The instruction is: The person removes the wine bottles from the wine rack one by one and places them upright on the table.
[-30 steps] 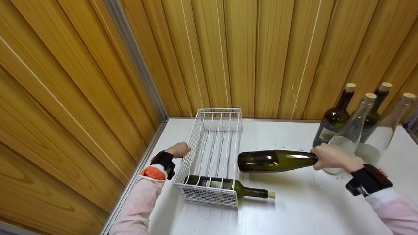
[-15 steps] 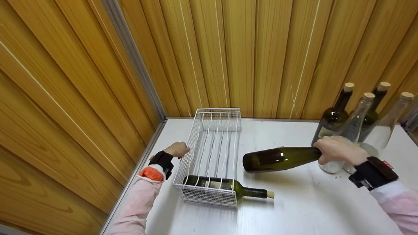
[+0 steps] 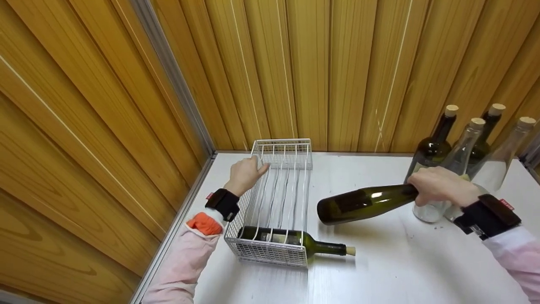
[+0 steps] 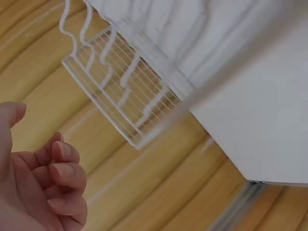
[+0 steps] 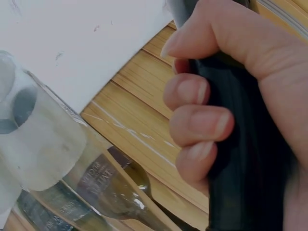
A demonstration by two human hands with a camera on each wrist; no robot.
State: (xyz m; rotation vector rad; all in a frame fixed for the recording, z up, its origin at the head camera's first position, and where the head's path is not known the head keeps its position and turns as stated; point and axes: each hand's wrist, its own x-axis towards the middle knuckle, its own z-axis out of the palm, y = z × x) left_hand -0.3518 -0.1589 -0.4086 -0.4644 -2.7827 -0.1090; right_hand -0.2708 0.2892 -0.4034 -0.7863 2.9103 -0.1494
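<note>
- R hand (image 3: 441,185) gripping green btl (image 3: 367,204) by its neck end, fingers + thumb wrapped round; R wrist cam shows same grip close up.
- Green btl tilted, near horiz., base pointing L toward wire rack (image 3: 274,253) but apart from it; shadow on white table (image 3: 371,261) below.
- L hand (image 3: 244,174) holding nothing: fingers loosely curled, thumb out. In head view it overlaps L side of rack, toward far end; L wrist cam shows a gap betw. hand & rack.
- Rack: white, mesh sides, wavy wires running lengthwise, set toward L of table.
- Lying btl (image 3: 311,246), dark green w/ label, in near end of rack, crosswise; neck sticks out R side, cork (image 3: 350,251) in.
- R of table, 4 btls upright, all corked, grouped close: L dark btl (image 3: 434,147), R dark btl (image 3: 492,122) behind, front clear btl (image 3: 464,145), R clear btl (image 3: 502,159). R hand partly hides them.
- Black wrist straps (image 3: 222,204) on both arms, pale pink sleeves (image 3: 181,261); orange cuff (image 3: 205,223) on L.
- Wood-panel walls (image 3: 312,71) behind & L, gray metal strip (image 3: 175,74) at corner.
</note>
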